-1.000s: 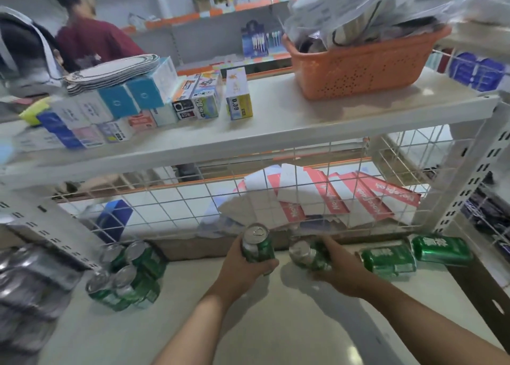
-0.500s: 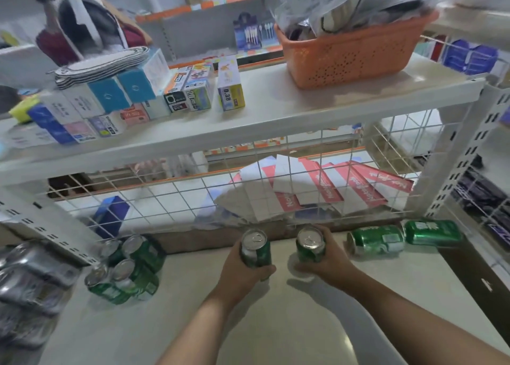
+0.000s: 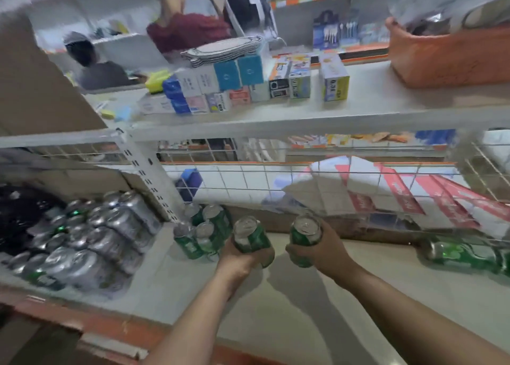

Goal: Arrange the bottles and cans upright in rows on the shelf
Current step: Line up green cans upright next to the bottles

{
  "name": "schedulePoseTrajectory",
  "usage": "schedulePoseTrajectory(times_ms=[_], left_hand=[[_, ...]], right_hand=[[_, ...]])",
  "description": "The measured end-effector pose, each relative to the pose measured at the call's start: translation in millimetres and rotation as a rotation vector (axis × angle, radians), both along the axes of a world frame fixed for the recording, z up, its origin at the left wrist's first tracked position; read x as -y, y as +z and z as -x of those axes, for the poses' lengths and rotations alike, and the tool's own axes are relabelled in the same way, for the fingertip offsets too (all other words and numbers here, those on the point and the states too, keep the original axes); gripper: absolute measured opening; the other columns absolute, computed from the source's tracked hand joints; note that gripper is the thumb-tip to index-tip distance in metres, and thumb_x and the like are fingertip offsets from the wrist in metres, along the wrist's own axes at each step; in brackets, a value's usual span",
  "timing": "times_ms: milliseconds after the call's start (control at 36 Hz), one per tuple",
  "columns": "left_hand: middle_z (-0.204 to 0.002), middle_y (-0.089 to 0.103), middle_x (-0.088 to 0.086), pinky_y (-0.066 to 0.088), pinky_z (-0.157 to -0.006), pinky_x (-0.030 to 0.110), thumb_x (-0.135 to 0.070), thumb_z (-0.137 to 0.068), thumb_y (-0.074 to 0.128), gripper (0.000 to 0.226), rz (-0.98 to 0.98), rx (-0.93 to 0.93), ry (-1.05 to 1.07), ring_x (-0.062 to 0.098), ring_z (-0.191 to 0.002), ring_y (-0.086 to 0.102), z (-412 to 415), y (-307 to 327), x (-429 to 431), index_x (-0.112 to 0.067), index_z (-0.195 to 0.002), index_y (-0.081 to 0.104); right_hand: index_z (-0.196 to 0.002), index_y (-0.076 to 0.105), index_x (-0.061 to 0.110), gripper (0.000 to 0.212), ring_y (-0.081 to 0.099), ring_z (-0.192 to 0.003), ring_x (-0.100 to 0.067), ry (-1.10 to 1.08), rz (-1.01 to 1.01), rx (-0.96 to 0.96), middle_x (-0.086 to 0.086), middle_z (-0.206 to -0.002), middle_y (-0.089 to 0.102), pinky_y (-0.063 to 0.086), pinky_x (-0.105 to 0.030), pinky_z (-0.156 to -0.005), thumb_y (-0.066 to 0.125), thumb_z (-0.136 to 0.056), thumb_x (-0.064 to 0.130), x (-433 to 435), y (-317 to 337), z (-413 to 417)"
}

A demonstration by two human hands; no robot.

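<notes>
My left hand (image 3: 237,259) grips an upright green can (image 3: 249,236) just above the white lower shelf (image 3: 289,309). My right hand (image 3: 325,251) grips a second upright green can (image 3: 305,236) a little to the right of it. Several green cans (image 3: 205,230) stand in a tight group at the shelf's back left corner, right beside the left hand's can. Two green cans (image 3: 463,254) lie on their sides at the far right of the shelf, blurred.
A shrink-wrapped pack of silver cans (image 3: 91,240) fills the neighbouring bay on the left. A wire grid (image 3: 276,182) closes the back, with red-and-white packets behind it. The upper shelf (image 3: 331,116) holds small boxes and an orange basket (image 3: 452,55). People stand beyond the shelves.
Both hands have carried their cans left, toward the standing group in the corner. The view has swung left, so the silver pack shows more and the lying cans sit at the right edge.
</notes>
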State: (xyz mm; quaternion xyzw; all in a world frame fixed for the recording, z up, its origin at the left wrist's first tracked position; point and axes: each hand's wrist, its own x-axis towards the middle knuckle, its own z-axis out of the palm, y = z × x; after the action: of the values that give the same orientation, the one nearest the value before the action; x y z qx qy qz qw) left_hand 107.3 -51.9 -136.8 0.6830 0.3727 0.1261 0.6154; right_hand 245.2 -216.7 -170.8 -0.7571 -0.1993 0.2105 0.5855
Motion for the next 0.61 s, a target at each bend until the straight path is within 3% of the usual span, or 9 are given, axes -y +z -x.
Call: schedulePoseTrajectory(times_ms=[111, 194, 306, 389, 472, 556, 611], left_hand=[[-0.071, 0.073, -0.015, 0.05, -0.052, 0.009, 0.004, -0.068, 0.088, 0.042, 0.0, -0.004, -0.014, -0.012, -0.055, 0.064, 40, 6, -37, -0.026, -0.087, 0.064], [-0.086, 0.074, -0.006, 0.052, -0.055, 0.011, 0.007, -0.07, 0.085, 0.045, -0.017, 0.004, -0.056, -0.01, -0.062, 0.067, 67, -3, -72, -0.026, -0.092, 0.064], [-0.093, 0.071, -0.021, 0.053, -0.058, 0.011, -0.01, -0.067, 0.093, 0.058, -0.01, -0.02, -0.056, -0.007, -0.077, 0.068, 99, -26, -124, -0.032, -0.111, 0.063], [-0.104, 0.07, -0.023, 0.053, -0.067, 0.016, -0.028, -0.06, 0.097, 0.066, -0.031, -0.041, -0.096, -0.005, -0.087, 0.066, 117, -34, -159, -0.04, -0.115, 0.062], [-0.116, 0.065, -0.012, 0.048, -0.061, 0.004, -0.017, -0.064, 0.096, 0.077, -0.046, -0.036, -0.142, 0.006, -0.096, 0.064, 125, -37, -185, -0.03, -0.128, 0.055], [-0.107, 0.06, -0.008, 0.043, -0.053, -0.001, 0.001, -0.072, 0.087, 0.064, -0.065, -0.036, -0.181, 0.01, -0.096, 0.055, 130, -40, -201, -0.021, -0.123, 0.054], [-0.111, 0.064, -0.008, 0.046, -0.056, 0.001, -0.005, -0.068, 0.092, 0.07, -0.08, -0.074, -0.21, 0.013, -0.101, 0.059, 129, -55, -213, -0.02, -0.127, 0.056]], right_hand=[[-0.109, 0.063, 0.029, 0.063, 0.07, -0.097, -0.014, 0.048, -0.004, -0.043, 0.006, -0.106, 0.074, 0.056, -0.028, -0.079, 0.1, -0.059, 0.019, -45, 4, 35], [-0.114, 0.062, 0.031, 0.066, 0.069, -0.097, -0.009, 0.101, 0.001, -0.102, 0.009, -0.108, 0.072, 0.054, -0.021, -0.075, 0.1, -0.06, 0.021, -79, 9, 59], [-0.112, 0.063, 0.033, 0.062, 0.07, -0.086, 0.004, 0.083, -0.022, -0.163, 0.015, -0.104, 0.073, 0.054, -0.011, -0.066, 0.097, -0.065, 0.011, -122, 7, 98], [-0.11, 0.066, 0.026, 0.059, 0.074, -0.092, -0.008, 0.019, -0.023, -0.148, 0.01, -0.097, 0.078, 0.058, -0.018, -0.071, 0.096, -0.065, 0.004, -151, -5, 127], [-0.113, 0.067, 0.022, 0.061, 0.075, -0.098, -0.015, 0.001, 0.005, -0.136, 0.005, -0.103, 0.079, 0.061, -0.031, -0.082, 0.098, -0.062, 0.011, -176, -13, 150], [-0.109, 0.066, 0.022, 0.056, 0.075, -0.088, -0.006, -0.052, 0.031, -0.112, 0.003, -0.101, 0.078, 0.06, -0.023, -0.071, 0.096, -0.064, 0.007, -195, -18, 167], [-0.106, 0.064, 0.023, 0.055, 0.073, -0.08, 0.0, -0.085, 0.046, -0.123, 0.005, -0.098, 0.076, 0.056, -0.017, -0.061, 0.093, -0.065, 0.001, -204, -23, 173]])
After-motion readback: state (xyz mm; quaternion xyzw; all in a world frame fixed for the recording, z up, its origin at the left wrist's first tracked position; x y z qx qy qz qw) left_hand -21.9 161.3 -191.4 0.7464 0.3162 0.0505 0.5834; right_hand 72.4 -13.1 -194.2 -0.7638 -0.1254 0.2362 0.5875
